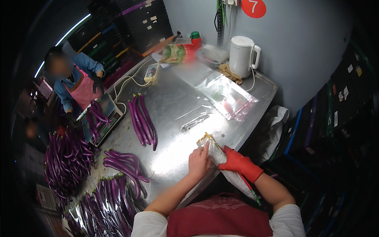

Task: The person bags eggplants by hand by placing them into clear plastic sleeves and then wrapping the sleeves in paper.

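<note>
In my right hand [238, 163], covered by a red rubber glove, is a long narrow plastic packaging bag [220, 160] with a whitish woven-looking face and yellow, green and red edges. It slants from the table edge down towards my apron. My bare left hand [200, 163] is at the bag's upper left side, its index finger against the face; whether the other fingers grip it is hidden. Left of my hands, several long purple eggplants [142, 123] lie side by side on the metal table [174, 154]. Another loose group of eggplants [124, 166] lies nearer me.
Clear plastic bags [222, 94] lie near a white electric kettle [241, 56]. A large eggplant pile [68, 160] and clear-wrapped eggplants [103, 204] stand at left. Across the table, a person in a pink apron [83, 89] is behind a scale [109, 121] bearing eggplants. Crates [319, 118] stand right.
</note>
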### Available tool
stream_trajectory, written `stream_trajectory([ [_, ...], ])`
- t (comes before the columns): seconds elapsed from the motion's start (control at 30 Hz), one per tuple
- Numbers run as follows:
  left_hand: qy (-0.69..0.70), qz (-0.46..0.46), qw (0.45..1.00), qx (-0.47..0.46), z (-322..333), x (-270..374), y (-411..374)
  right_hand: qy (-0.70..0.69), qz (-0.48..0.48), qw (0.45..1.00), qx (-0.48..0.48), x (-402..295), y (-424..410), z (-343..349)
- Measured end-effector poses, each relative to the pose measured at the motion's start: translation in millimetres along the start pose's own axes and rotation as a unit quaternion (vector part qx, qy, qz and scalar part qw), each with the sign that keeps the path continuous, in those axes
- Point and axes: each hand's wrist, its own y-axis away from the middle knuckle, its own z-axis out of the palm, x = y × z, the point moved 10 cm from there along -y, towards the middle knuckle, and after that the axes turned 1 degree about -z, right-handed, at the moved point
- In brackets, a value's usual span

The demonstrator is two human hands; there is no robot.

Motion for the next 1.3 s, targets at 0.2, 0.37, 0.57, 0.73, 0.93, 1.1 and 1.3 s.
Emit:
stream_trajectory([
  [0.2,0.323,-0.355,0.852,-0.208,81.3,-57.7,78.4,-0.062,0.057,0.996,-0.016,-16.9,29.9,-3.9],
  [0.37,0.314,-0.106,0.900,-0.282,72.0,49.6,75.0,-0.160,-0.025,0.986,0.048,-9.4,84.1,-21.3],
  [0.57,0.466,0.008,0.746,-0.475,127.7,172.5,123.9,-0.358,0.195,0.913,-0.031,33.3,201.0,-31.6],
  [0.73,0.545,-0.069,0.535,-0.642,153.9,246.9,204.7,-0.353,0.420,0.831,-0.092,58.8,246.0,-12.3],
  [0.93,0.511,-0.186,0.601,-0.586,239.6,209.7,286.3,-0.416,0.457,0.774,-0.142,109.4,240.7,36.7],
  [1.1,0.390,-0.076,0.681,-0.615,197.4,196.7,245.4,-0.528,0.442,0.720,-0.084,156.5,230.3,66.5],
  [1.3,0.449,-0.177,0.581,-0.655,200.0,184.5,273.7,-0.360,0.420,0.824,-0.122,195.8,220.5,89.8],
])
